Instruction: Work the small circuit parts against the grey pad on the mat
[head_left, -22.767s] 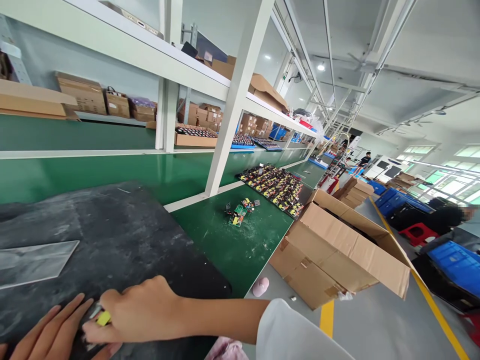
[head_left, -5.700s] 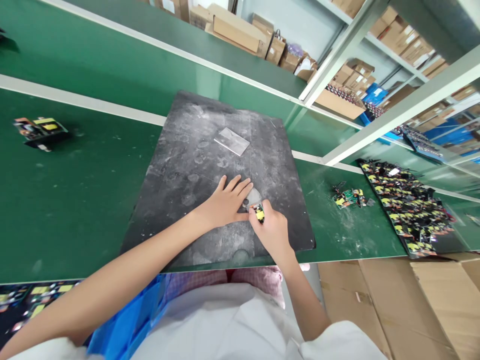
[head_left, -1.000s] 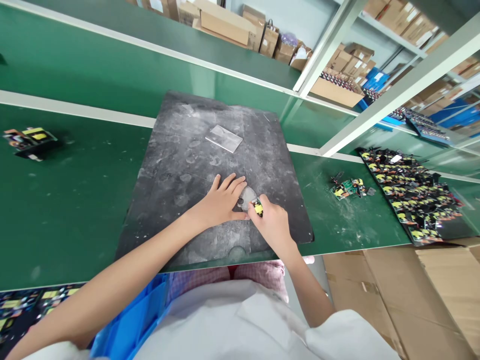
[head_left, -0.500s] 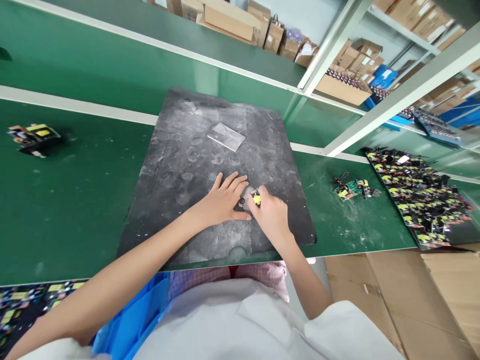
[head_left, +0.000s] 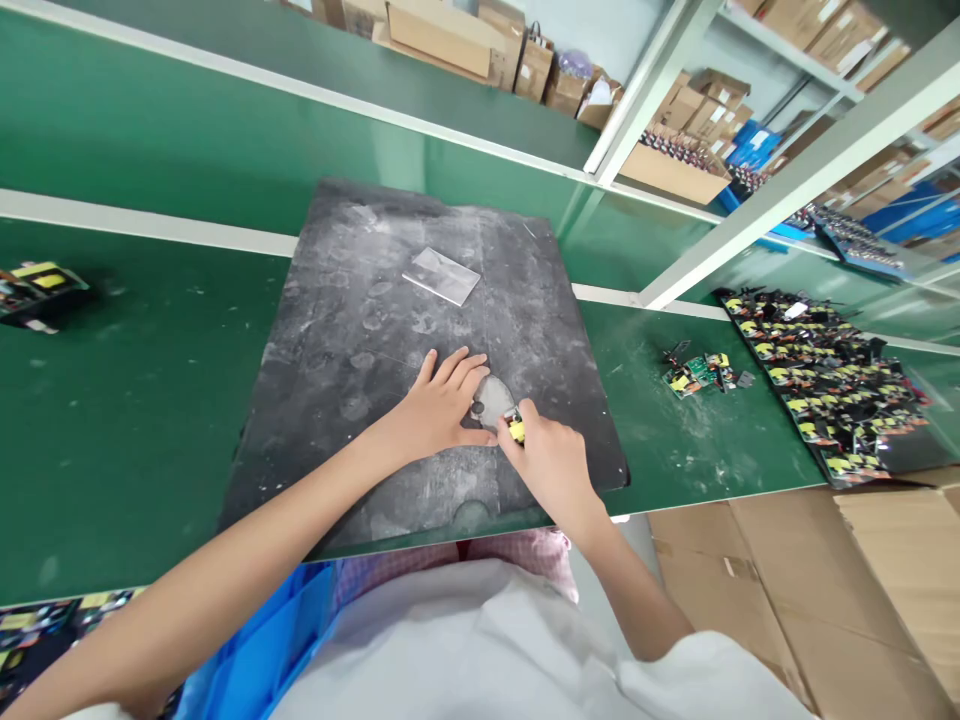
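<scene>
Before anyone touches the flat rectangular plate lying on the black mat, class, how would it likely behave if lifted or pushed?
The plate is probably stiff, since its edges run straight. Lying flat on the black mat, it would likely slide rather than roll. Being thin, it may be awkward to lift.

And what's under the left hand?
Around the left hand the black mat shows, with a pale round patch beside it; whatever lies directly beneath the hand is covered.

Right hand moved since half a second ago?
Yes: the right hand, holding the board, has shifted toward the near edge of the mat and slightly right, farther from the plate lying there.
</scene>
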